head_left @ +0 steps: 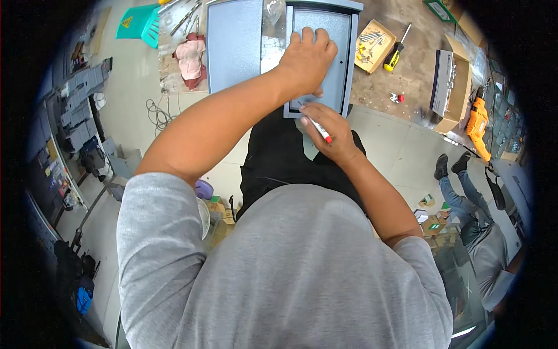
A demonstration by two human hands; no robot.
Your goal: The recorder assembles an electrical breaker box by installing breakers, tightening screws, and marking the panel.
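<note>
Marker (320,130) with red cap lies in the right hand (330,132), just below the centre top of the frame. Its long axis runs diagonally, from upper left to lower right; the red cap points to lower right and the other end points up-left toward the lower edge of the grey metal box (321,58). The right hand is closed around the marker, fingers curled, fingertips touching the box's lower rim.

The left hand (307,60) rests flat on the box, palm down, fingers slightly spread and pressing on the inner panel; it grasps nothing. This hand covers the lower middle part of the panel.

The box sits upright in the frame at top centre, its long axis vertical, on a worn table (415,70). Left of it lies a grey flat lid (233,43), and further left a pink cloth (190,58). To the right are a small tray of screws (375,46), a yellow screwdriver (395,55), a cardboard carton (456,87) and an orange drill (478,125) at the right edge. At lower right another person (476,232) sits on the floor
</note>
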